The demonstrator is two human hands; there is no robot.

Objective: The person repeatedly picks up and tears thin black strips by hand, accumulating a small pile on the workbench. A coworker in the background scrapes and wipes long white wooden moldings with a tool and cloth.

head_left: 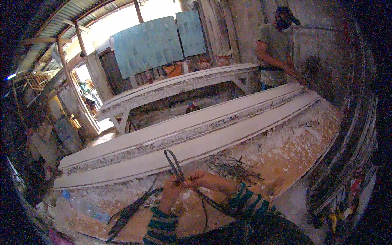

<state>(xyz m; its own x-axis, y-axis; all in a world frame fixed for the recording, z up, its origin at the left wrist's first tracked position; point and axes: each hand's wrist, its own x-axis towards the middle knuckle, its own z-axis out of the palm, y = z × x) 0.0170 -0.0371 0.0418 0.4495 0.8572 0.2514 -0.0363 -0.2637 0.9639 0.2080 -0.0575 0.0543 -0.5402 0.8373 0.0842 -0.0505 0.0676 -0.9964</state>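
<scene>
A dark, thin flexible strip [173, 162], looped at its top, rises from my fingers above the table edge. My left hand [170, 193] pinches its lower part, and my right hand [210, 181] meets it there with closed fingertips. Loose dark ends hang below my hands; one runs toward my right sleeve. On the left, next to my left hand, lies a bundle of wider dark strips [130, 209]. A tangle of thin dark strands [236, 167] rests on the table beyond my right hand. Whether the strip is rubber or cord I cannot tell.
Two long whitish moulded strips [192, 156] stretch across the powder-crusted worktable [288, 157]. A clear plastic bottle [87, 207] lies at the near left. Behind stands another long white bench [175, 85] with an orange container [173, 70]. A person [274, 47] works at the far right end.
</scene>
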